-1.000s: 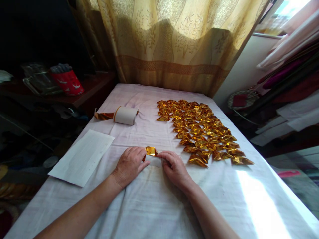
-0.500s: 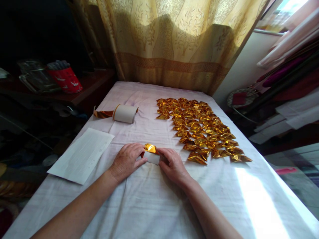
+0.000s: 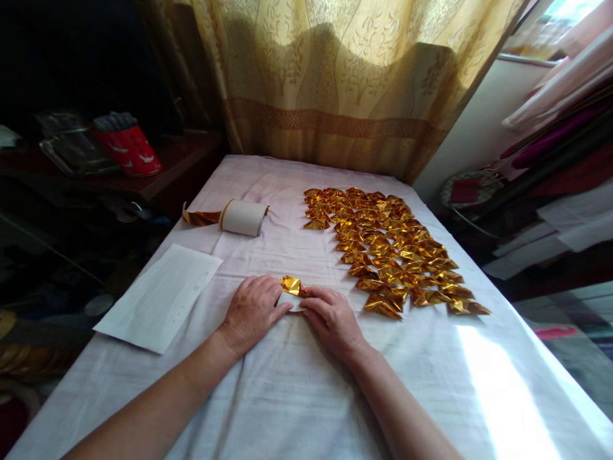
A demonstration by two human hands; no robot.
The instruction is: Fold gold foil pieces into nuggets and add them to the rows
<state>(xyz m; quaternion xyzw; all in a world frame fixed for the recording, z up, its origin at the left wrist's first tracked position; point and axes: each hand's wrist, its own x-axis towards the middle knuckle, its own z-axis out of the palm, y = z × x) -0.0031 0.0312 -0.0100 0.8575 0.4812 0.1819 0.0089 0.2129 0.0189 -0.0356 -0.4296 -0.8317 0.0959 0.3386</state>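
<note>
Between my two hands is a small piece of gold foil paper [image 3: 292,285], its shiny gold side at the far edge and its pale side toward me. My left hand [image 3: 253,309] pinches its left end between thumb and fingers. At the right end, my right hand [image 3: 332,318] grips it, thumb and fingers pressed together. The hands hide both ends of the paper. Right of my hands, many folded gold foil pieces [image 3: 390,246] with pointed ends lie in close rows on the white cloth [image 3: 287,396].
A roll of foil paper [image 3: 243,217], white outside with a gold strip at its left, lies beyond my left hand. A white sheet [image 3: 160,297] is at the left. A red container [image 3: 128,150] and a glass jug [image 3: 79,144] stand on a dark side table.
The pale near part of the paper is folded up smaller, with less of it showing. My fingers have moved slightly inward along it. The whole view has shifted a little.
</note>
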